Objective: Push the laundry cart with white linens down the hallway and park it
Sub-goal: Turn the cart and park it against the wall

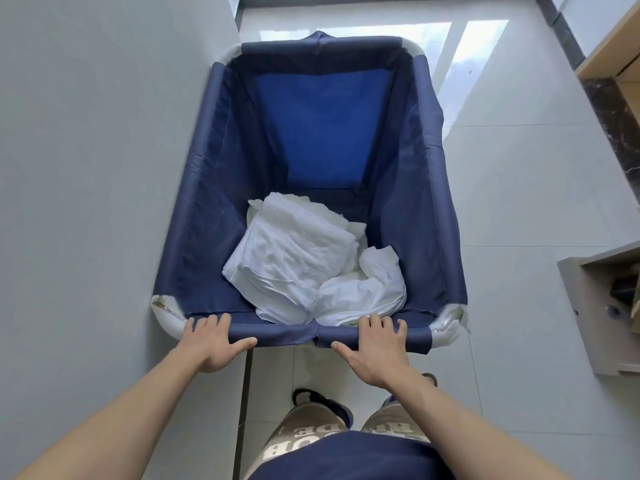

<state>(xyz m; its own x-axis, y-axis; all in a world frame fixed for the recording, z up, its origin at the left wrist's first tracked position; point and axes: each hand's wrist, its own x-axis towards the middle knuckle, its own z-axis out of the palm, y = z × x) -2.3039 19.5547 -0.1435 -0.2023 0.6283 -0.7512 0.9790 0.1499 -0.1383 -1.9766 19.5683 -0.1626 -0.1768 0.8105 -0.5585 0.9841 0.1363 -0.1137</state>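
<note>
A laundry cart [194, 216] with a dark blue fabric liner and a white frame stands right in front of me. White linens [304, 258] lie crumpled and partly folded at its bottom, toward the near end. My left hand [211, 337] grips the near rim on the left, fingers over the top and thumb under. My right hand [375, 344] grips the same rim on the right in the same way. Both forearms reach in from the bottom corners of the view.
A white wall [86, 150] runs close along the cart's left side. Glossy white floor tiles [519, 168] lie ahead and to the right. A grey cabinet or box [599, 306] and wooden furniture [616, 53] stand on the right. My feet are below the cart.
</note>
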